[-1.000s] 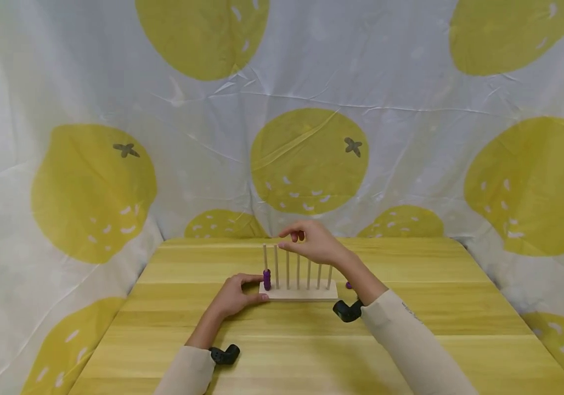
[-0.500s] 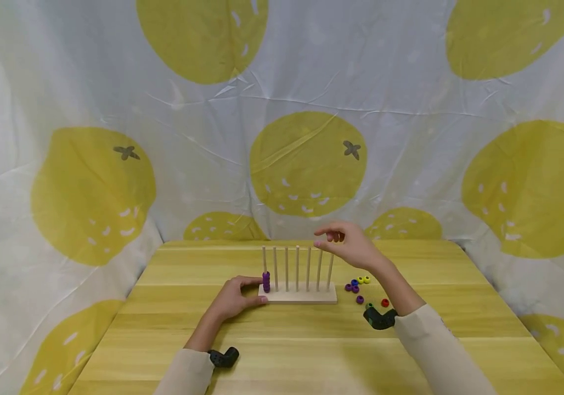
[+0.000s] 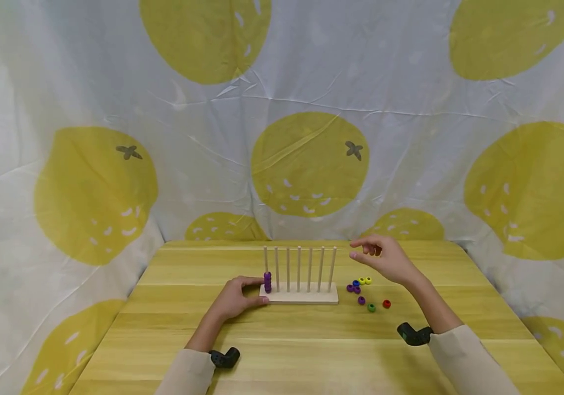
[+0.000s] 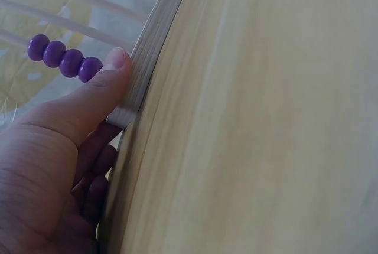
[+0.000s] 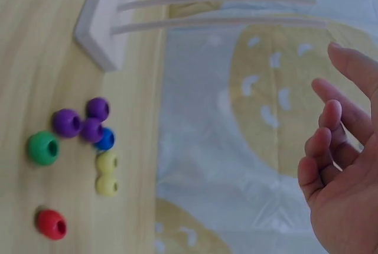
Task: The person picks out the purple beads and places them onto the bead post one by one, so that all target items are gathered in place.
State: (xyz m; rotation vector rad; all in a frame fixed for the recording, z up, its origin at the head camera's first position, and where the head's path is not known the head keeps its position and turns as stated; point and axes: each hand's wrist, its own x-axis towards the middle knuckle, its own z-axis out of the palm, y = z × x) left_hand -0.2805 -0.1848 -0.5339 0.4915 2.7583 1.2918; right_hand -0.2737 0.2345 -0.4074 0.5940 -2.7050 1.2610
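In the head view my left hand [image 3: 234, 298] grips the left end of a wooden peg stand [image 3: 302, 297], thumb on the near side and fingers behind. Several purple beads [image 4: 62, 57] are stacked on the stand's leftmost peg, close to that thumb. The other upright pegs [image 3: 299, 269] carry no beads. My right hand [image 3: 385, 259] hovers to the right of the stand, above the table. In the right wrist view its thumb and fingers [image 5: 342, 109] are apart and hold nothing.
Right of the stand lie three loose purple beads [image 5: 67, 123], a blue bead [image 5: 105, 139], two yellow beads [image 5: 107, 185], a green bead [image 5: 43, 148] and a red bead [image 5: 51, 224]. Behind the wooden table [image 3: 282, 351] hangs a fruit-print curtain [image 3: 405, 164].
My right hand has moved from above the left part of the stand out to the right, uncovering the loose beads. The left hand stays on the stand's end.
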